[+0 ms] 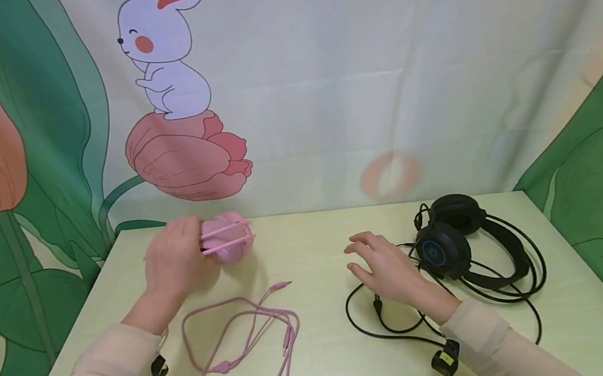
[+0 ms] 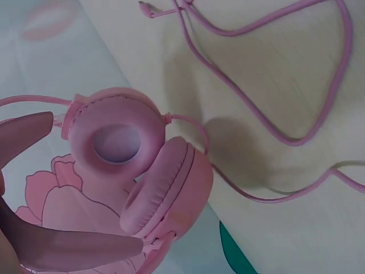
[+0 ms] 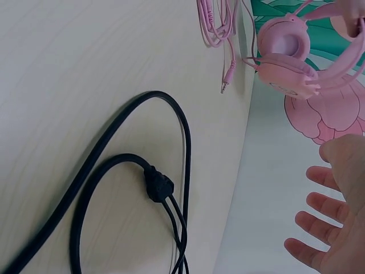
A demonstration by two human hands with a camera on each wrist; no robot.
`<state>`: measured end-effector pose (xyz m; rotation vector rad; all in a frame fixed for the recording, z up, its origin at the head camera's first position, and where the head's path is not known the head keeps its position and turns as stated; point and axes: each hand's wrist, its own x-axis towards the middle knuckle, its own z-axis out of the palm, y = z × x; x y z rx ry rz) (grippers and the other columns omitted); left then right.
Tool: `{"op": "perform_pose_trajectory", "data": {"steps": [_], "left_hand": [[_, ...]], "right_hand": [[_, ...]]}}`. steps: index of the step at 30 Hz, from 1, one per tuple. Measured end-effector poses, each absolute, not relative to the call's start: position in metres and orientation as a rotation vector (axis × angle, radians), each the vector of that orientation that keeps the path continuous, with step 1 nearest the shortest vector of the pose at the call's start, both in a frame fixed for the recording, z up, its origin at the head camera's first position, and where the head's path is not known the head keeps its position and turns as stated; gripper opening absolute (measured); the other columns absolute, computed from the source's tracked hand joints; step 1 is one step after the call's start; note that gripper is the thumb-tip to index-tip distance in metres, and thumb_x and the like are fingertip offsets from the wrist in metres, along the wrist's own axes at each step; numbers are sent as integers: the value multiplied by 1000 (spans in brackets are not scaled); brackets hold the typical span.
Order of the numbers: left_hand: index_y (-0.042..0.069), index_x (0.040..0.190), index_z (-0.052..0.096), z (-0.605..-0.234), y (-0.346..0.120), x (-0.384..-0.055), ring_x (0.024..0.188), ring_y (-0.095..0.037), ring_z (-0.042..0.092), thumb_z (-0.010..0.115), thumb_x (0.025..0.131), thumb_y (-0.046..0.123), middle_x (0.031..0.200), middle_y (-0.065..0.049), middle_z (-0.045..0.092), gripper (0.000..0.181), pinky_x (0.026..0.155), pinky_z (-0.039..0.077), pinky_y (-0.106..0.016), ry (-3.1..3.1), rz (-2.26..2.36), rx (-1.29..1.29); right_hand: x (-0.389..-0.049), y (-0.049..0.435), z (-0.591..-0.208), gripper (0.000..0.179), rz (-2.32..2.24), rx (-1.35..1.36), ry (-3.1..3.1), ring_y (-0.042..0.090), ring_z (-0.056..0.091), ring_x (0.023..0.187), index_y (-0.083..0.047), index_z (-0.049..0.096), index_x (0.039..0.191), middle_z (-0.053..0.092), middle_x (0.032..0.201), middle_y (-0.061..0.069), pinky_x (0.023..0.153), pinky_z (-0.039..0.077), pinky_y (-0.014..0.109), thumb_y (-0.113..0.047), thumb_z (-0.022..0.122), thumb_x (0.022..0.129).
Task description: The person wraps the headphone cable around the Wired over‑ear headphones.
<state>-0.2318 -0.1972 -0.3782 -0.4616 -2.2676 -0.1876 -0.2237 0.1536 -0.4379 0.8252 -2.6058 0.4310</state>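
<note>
Pink over-ear headphones (image 1: pixel 228 241) are held above the far left part of the table by the left hand (image 1: pixel 174 257). In the left wrist view both ear cups (image 2: pixel 117 134) hang close together, and a finger and the thumb reach along the two sides of the band. Their pink cable (image 1: pixel 249 312) lies in loose loops on the table, with a plug pointing to the back. The right hand (image 1: pixel 389 270), its fingers spread and slightly bent, hovers over a black cable (image 3: pixel 185 142) and holds nothing. Right of it lie black headphones (image 1: pixel 444 250).
The black headphones' cable winds around them and toward the front of the table (image 1: pixel 330 362). A printed cloth (image 1: pixel 288 88) with a rabbit and tulips hangs behind the table's far edge. Small black cameras (image 1: pixel 444 360) sit at the wrists.
</note>
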Motion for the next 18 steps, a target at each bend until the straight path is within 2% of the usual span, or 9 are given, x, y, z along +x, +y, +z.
{"op": "perform_pose_trajectory", "data": {"steps": [7,14,18], "left_hand": [[5,81,54,-367,-198,-227,47,-25,48,56,63,15,61,-10,54,21,39,34,-38,-2283,-378,-217],[6,79,52,-359,-196,-225,47,-26,46,60,69,22,57,-9,53,21,43,30,-34,-2253,-639,-39],[5,81,53,-355,-193,-224,50,-23,44,60,71,20,58,-8,50,19,45,29,-32,-2225,-789,23]], "right_hand": [[-224,151,-440,24,431,834,-2614,26,57,100,-14,62,108,55,120,8,74,49,34,-26,60,87],[-223,149,-443,23,463,823,-2648,26,57,102,-14,63,107,56,119,7,77,49,36,-26,60,87],[-223,147,-446,24,475,825,-2658,26,57,102,-14,62,108,58,117,6,77,50,37,-26,60,88]]}}
